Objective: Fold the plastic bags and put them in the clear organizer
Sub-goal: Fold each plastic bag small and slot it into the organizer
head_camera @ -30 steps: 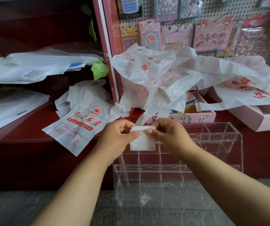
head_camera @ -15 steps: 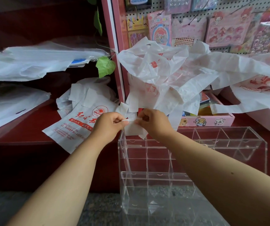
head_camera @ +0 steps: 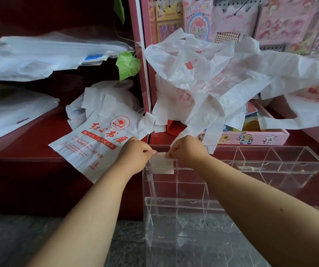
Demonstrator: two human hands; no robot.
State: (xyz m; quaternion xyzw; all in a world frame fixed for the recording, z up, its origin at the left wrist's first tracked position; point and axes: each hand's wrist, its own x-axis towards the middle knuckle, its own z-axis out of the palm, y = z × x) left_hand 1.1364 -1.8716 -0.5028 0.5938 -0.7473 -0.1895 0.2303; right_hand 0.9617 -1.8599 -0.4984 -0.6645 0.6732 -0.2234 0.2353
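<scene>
My left hand [head_camera: 135, 156] and my right hand [head_camera: 188, 151] pinch the top edge of a small folded white plastic bag [head_camera: 162, 165]. The folded bag hangs down into the top left compartment of the clear organizer [head_camera: 270, 166], which stands on the floor against the red counter. A loose heap of white plastic bags with red print [head_camera: 212, 78] lies behind the organizer. A flat printed bag [head_camera: 97, 143] hangs over the counter edge to the left.
The red counter [head_camera: 29, 151] carries more crumpled bags [head_camera: 101, 101] and clear wrapped packs [head_camera: 39, 53]. A pink box of stationery [head_camera: 251, 137] sits behind the organizer. A pegboard of sticker packs [head_camera: 270, 20] rises at the back. Grey stone floor [head_camera: 20, 243] lies below.
Both hands moved the folded bag forward and down, from in front of the organizer to its top left compartment, where it now hangs inside the opening.
</scene>
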